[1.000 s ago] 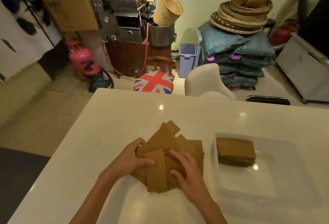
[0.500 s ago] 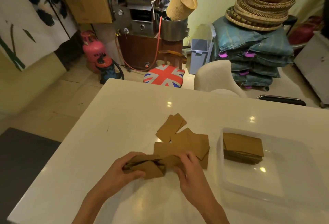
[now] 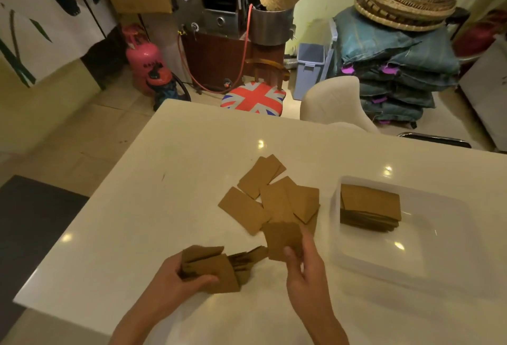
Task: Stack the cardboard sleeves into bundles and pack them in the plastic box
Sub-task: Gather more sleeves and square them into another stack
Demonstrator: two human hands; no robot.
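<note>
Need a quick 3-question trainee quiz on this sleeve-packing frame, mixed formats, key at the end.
1. True or false: the plastic box already holds a bundle.
2. What does the right hand hold? A) a single sleeve B) a basket C) nothing
3. Fill in: the left hand grips a ___ of sleeves.

Key: 1 true; 2 A; 3 stack. Loose sleeves lie on the table, unpacked.
</note>
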